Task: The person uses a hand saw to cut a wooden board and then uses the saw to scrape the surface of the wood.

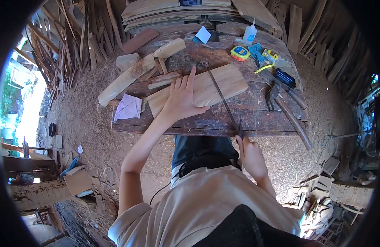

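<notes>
A thick pale wooden board [220, 84] lies at a slant on the dark wooden workbench [206, 122]. My left hand [182, 96] presses flat on the board's left part, fingers and thumb spread. My right hand [251, 156] is closed around the handle of a long thin saw [225, 102] at the bench's front edge. The blade runs up and left across the board, to the right of my left hand. Whether it has cut into the wood is too small to tell.
Left on the bench are a long wood piece [128, 80] and a pink cloth [128, 108]. Right are a tape measure [239, 53], a black object [285, 78] and a hammer [293, 117]. A white bottle [250, 33] stands behind. Planks lean around the walls.
</notes>
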`<state>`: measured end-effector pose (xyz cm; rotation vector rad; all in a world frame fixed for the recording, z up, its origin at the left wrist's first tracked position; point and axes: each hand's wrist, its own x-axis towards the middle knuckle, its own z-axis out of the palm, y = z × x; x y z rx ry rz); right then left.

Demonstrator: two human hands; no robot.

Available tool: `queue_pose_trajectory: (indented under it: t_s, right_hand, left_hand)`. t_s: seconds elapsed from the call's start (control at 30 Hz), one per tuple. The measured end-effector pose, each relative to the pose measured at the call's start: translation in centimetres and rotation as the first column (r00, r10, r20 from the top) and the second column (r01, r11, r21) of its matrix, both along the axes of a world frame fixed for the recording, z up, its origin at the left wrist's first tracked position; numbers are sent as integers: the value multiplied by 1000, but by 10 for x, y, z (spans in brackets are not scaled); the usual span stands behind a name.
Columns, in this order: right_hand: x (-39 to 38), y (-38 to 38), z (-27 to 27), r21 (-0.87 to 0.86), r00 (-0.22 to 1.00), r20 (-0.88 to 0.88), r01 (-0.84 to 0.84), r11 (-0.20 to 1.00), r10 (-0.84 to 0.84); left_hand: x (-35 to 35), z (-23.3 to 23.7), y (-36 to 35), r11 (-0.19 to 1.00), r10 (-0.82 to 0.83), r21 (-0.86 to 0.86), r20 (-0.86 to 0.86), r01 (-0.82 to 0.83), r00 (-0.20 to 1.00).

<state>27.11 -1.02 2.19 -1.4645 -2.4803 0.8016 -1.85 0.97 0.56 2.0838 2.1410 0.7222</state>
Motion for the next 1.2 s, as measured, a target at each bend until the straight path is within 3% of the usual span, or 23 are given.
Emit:
queue_pose_trajectory:
  t_s: [0.23,0.5,0.63,0.87,0.93,1.0,1.2]
  right_hand:
    - [-24,16,-11,116,999,-43,-24,993,29]
    - [7,-7,0,-87,998,-43,37,995,-41]
    - [-23,13,-13,37,984,-178,2,999,4]
    - [-2,1,-12,20,992,-128,-3,1000,6]
    - [12,-10,-13,-131,995,-76,55,990,-65]
    - [11,-13,-15,-137,994,-65,75,988,-85]
    - [-24,10,-29,84,986,-164,5,996,9]
  left_hand:
    - [-2,0,-1,1000,-6,-8,35,6,999]
    - [0,-1,1,1000,-3,2,-13,3,1000]
    - [0,-3,1,999,10,40,-65,-7,998]
    - [-2,-3,0,999,6,47,-21,-5,1000]
    - [0,-3,0,1000,9,29,-31,-8,999]
    - [0,-1,1,1000,2,23,-36,-1,999]
    - [1,0,0,1000,-3,22,-49,4,999]
